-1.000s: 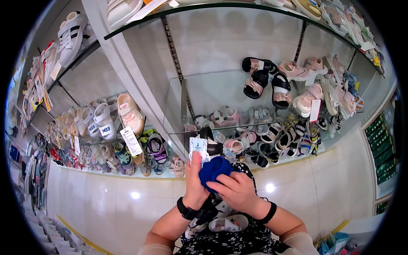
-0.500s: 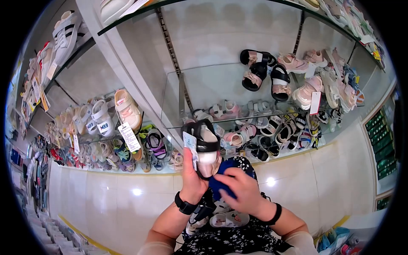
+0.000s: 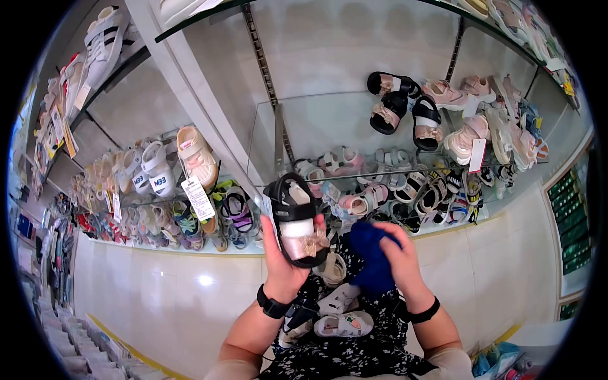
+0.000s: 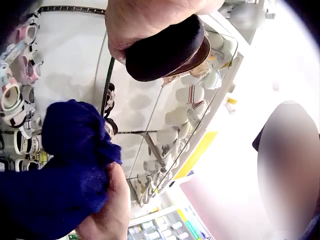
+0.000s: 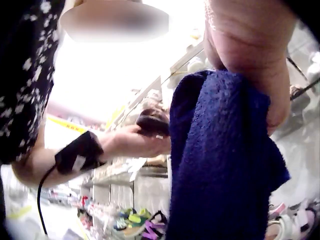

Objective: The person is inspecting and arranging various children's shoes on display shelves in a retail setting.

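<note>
My left hand (image 3: 283,272) holds up a small black sandal (image 3: 296,212) with a white inner part and a shiny pink bow strap at its toe. The thumb lies along one side and fingertips show at the other. A pale tag (image 3: 266,206) is at the sandal's side. In the left wrist view, the dark sole (image 4: 165,52) shows below that hand. To the right and apart from the sandal, my right hand (image 3: 405,263) grips a bunched dark blue cloth (image 3: 367,256). The cloth (image 5: 220,150) hangs down from the fingers in the right wrist view.
Black sandals (image 3: 389,113) with pink bows stand on the glass shelf (image 3: 329,114) ahead, beside pink sneakers (image 3: 468,136). Many sandals (image 3: 434,193) line the shelf below. A grey post (image 3: 190,95) divides the shelving. White shoes (image 3: 345,324) lie low against the floral clothing.
The blue cloth has come away from the sandal and moved right with my right hand. The sandal, hidden behind hand and cloth at first, now shows its top and bow.
</note>
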The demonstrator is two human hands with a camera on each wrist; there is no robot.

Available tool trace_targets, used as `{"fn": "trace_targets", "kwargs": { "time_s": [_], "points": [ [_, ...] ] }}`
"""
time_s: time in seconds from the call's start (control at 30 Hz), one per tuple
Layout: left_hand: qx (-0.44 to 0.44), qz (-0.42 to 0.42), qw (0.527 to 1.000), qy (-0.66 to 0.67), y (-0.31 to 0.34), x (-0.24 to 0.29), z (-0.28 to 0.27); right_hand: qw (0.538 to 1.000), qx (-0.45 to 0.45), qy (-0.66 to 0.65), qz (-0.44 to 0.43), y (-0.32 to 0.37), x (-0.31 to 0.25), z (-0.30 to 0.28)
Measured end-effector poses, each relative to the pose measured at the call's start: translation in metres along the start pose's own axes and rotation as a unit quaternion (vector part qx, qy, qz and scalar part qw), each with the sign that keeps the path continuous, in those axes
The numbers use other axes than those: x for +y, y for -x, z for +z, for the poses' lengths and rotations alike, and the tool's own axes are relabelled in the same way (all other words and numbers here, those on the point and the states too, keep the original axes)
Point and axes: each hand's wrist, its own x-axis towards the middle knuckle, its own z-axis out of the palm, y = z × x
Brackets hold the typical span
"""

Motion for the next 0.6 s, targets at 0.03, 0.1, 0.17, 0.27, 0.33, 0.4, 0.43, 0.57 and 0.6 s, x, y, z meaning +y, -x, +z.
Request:
{"fn": "trace_targets", "kwargs": {
  "time_s": [0.03,0.1,0.17,0.27,0.33,0.4,0.43,0.57,0.6],
  "points": [
    [-0.006,0.006,0.999,-0.035,-0.003,0.0,0.0,0.976,-0.032,-0.186,0.104,0.002,-0.018,0.002],
    [0.026,0.04,0.999,-0.025,-0.007,-0.011,0.015,0.977,-0.078,-0.162,0.114,0.0,-0.018,0.003],
    [-0.008,0.035,0.999,-0.032,-0.01,-0.021,0.016,0.965,-0.186,-0.161,0.091,0.002,-0.018,0.014],
    [0.04,0.028,0.98,-0.193,-0.01,-0.035,0.001,0.934,-0.192,-0.215,0.213,0.004,-0.013,0.027],
    [0.056,0.048,0.965,-0.251,-0.015,-0.04,-0.006,0.933,-0.16,-0.238,0.219,0.001,-0.015,0.026],
    [0.04,0.049,0.964,-0.258,-0.018,-0.045,-0.002,0.962,-0.101,-0.208,0.144,-0.001,-0.015,0.02],
    [0.041,0.055,0.963,-0.259,-0.017,-0.047,0.002,0.972,-0.073,-0.195,0.109,-0.002,-0.016,0.019],
    [0.061,0.21,0.887,-0.407,-0.009,-0.043,0.016,0.901,0.165,0.286,-0.281,-0.006,-0.052,-0.007],
    [0.078,0.236,0.867,-0.432,-0.005,-0.04,0.025,0.876,0.21,0.322,-0.291,-0.004,-0.061,-0.009]
  ]
}}
